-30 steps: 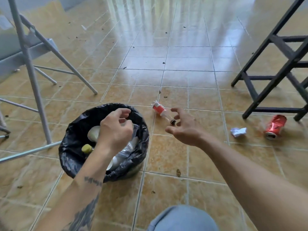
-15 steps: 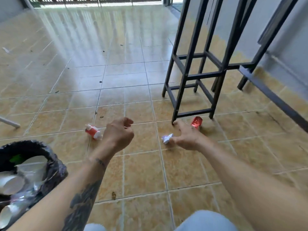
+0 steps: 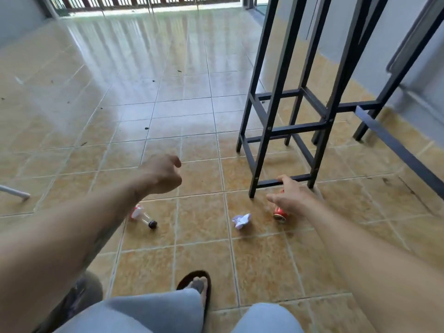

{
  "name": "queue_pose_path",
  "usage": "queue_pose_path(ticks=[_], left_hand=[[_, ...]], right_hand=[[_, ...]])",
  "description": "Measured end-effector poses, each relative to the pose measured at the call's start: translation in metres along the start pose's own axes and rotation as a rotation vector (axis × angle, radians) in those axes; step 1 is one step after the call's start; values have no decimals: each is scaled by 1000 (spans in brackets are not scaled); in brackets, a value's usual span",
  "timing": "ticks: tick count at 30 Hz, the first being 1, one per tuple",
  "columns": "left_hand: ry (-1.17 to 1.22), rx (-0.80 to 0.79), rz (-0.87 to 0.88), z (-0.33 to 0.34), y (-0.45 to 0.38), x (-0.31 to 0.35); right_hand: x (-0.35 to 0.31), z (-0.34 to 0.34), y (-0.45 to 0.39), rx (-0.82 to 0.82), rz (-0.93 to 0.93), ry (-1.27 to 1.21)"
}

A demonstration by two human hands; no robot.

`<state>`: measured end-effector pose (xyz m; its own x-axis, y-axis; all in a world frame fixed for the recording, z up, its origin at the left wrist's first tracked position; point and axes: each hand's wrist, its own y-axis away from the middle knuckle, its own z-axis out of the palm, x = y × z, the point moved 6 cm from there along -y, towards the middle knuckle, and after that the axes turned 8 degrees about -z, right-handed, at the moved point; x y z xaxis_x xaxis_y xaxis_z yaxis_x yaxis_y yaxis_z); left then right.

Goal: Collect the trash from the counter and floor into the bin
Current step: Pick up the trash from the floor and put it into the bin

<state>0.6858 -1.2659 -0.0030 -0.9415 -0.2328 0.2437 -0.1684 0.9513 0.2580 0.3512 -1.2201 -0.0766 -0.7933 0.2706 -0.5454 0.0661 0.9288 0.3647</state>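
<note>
Three pieces of trash lie on the tan tiled floor. A crushed red can (image 3: 280, 213) sits by the stool's foot, and my right hand (image 3: 289, 197) reaches over it with fingers spread, partly covering it. A crumpled white paper (image 3: 241, 220) lies just left of the can. A small clear bottle with a red label and black cap (image 3: 143, 217) lies further left, partly hidden under my left forearm. My left hand (image 3: 161, 174) hovers above the floor, fingers loosely curled and holding nothing. The black-lined bin (image 3: 80, 293) shows only as a dark edge at the bottom left.
A black metal stool frame (image 3: 283, 131) stands right behind the can, with more black frame legs (image 3: 374, 121) toward the wall on the right. A grey metal leg (image 3: 14, 191) pokes in at the left. My foot in a black sandal (image 3: 198, 286) is at the bottom.
The view has swung right and away from the bin. My right hand has moved from near the bottle, past the crumpled paper, to the red can. My left hand has left the bin.
</note>
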Motion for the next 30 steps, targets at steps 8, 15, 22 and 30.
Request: queue_pose_path(ticks=[8, 15, 22, 30], left_hand=[[55, 26, -314, 143, -72, -110], [21, 180, -478, 211, -104, -179], [-43, 110, -482, 243, -108, -200], [67, 184, -419, 235, -106, -201]], right_hand=[[62, 78, -97, 92, 291, -1], [100, 110, -139, 220, 408, 84], [107, 132, -141, 258, 403, 171], [90, 144, -105, 369, 493, -237]])
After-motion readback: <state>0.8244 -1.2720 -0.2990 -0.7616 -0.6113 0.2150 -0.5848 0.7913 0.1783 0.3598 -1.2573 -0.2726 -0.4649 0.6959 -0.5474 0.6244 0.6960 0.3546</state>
